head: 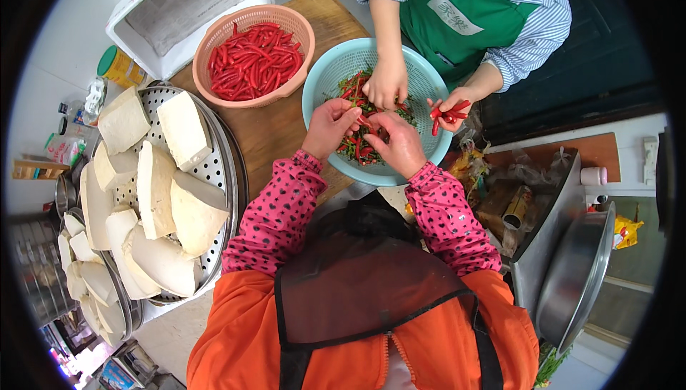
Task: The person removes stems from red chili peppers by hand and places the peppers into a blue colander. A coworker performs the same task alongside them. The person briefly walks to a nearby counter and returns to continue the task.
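Observation:
My left hand (333, 126) pinches the green stem end of a red chili pepper (365, 121) between thumb and fingertips. Close beside it, my right hand (397, 140) has its fingers curled around red chili, partly hidden by the fingers. Both hands are over a light blue plastic colander (440, 146), where red chilies with green stems and loose stem bits lie. A co-worker's hand (387, 81) reaches into the same colander from the far side. The co-worker's other hand (454, 111) holds several red chilies above the rim.
A pink plastic basket (308, 65) full of stemless-looking red chilies stands on the wooden board (268, 135). Perforated steamer trays (217, 186) with large pale blocks, apparently tofu, are at left. Behind is a white foam box (155, 60). A large steel basin (573, 277) leans at right.

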The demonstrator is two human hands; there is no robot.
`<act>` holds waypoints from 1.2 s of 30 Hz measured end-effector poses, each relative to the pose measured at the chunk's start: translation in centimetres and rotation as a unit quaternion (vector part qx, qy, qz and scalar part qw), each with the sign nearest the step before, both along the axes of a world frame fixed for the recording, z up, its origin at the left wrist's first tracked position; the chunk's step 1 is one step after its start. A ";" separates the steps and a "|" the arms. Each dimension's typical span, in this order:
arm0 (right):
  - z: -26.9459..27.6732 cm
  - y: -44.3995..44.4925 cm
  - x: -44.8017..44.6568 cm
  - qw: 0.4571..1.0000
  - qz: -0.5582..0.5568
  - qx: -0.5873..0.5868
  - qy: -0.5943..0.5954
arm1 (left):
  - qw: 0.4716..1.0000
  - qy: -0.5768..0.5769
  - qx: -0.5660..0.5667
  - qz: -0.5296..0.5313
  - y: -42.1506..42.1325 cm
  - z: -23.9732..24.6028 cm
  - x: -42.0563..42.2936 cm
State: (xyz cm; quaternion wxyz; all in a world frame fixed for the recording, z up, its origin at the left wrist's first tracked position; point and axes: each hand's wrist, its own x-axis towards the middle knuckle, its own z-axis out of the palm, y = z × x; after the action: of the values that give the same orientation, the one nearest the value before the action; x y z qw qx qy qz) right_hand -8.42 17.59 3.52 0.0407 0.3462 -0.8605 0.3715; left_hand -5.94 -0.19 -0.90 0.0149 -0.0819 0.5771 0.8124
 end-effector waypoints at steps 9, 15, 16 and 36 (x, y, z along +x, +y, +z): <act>-0.1 -0.5 0.3 0.997 -0.019 -0.035 -0.067 | 0.998 0.030 0.001 -0.057 0.3 0.8 0.2; -0.3 -0.5 0.3 0.998 0.001 -0.056 -0.007 | 0.998 -0.001 0.032 -0.056 0.8 0.8 0.5; -0.4 -0.5 0.4 0.998 -0.007 -0.057 -0.018 | 0.998 0.009 0.035 -0.049 1.0 0.7 0.6; 0.0 -0.8 0.4 0.969 -0.018 -0.147 -0.200 | 0.947 0.054 0.317 -0.008 2.4 1.4 0.6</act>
State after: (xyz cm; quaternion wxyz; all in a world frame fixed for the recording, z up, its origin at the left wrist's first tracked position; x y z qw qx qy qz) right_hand -8.06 16.81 3.49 -0.0756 0.2399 -0.7932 0.5546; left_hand -5.32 2.23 0.54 0.0156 -0.0241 0.2907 0.9564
